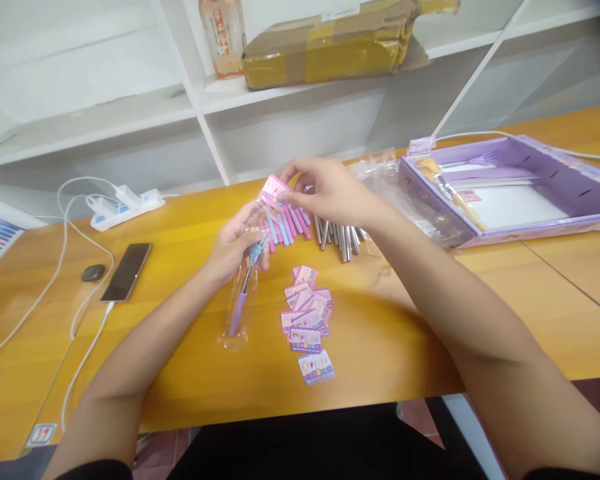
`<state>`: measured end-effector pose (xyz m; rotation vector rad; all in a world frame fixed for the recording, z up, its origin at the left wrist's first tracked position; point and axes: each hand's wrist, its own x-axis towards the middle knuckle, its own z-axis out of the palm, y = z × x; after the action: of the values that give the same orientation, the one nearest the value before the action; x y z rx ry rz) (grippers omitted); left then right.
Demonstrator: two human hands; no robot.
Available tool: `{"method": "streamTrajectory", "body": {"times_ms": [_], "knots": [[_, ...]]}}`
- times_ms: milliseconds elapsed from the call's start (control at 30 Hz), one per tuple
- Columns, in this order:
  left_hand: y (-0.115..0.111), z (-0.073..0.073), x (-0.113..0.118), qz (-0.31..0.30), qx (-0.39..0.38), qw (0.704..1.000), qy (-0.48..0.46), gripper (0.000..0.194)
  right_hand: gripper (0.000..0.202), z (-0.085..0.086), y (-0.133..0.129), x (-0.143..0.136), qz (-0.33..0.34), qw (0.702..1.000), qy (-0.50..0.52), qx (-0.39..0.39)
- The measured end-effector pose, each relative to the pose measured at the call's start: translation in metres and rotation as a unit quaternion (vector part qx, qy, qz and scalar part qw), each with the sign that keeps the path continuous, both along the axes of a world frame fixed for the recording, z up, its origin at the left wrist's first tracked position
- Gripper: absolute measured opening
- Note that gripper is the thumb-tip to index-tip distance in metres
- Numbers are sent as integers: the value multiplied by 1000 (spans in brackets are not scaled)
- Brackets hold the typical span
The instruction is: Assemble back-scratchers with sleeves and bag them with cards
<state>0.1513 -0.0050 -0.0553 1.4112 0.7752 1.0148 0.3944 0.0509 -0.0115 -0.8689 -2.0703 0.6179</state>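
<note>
My left hand (235, 243) is closed on a clear plastic bag (236, 341) with a slim pen-like stick (239, 310) inside. The stick has a purple lower barrel, a silver middle and a blue top. Pinched in my right hand (327, 190) is a small pink printed card (274, 191), held at the upper end of the bag. I cannot tell whether the card is partly inside it. Beneath my hands lie several pink, purple and blue tubes (293, 225), with silver metal tubes (346, 240) beside them. A loose pile of printed cards (307, 310) lies nearer to me.
On the right stands a purple open box (460, 233), with a crumpled clear plastic bag (413, 207) against it. To the left are a phone (127, 272) on a cable, a black mouse-like object (93, 273) and a power strip (130, 208). White shelves (280, 97) rise behind the table.
</note>
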Motion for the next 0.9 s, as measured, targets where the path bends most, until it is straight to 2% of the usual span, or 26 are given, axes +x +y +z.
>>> {"method": "streamTrajectory", "body": {"times_ms": [200, 467, 733, 900], "knots": [[2, -3, 2, 29, 31, 999, 17, 45, 34, -5, 6, -4, 30, 994, 67, -86], [5, -5, 0, 45, 32, 998, 11, 44, 27, 8, -7, -4, 99, 961, 119, -228], [1, 0, 2, 42, 42, 998, 38, 49, 31, 1, -1, -4, 123, 936, 145, -296], [1, -2, 1, 47, 47, 997, 43, 45, 29, 9, -7, -6, 129, 936, 146, -294]]}}
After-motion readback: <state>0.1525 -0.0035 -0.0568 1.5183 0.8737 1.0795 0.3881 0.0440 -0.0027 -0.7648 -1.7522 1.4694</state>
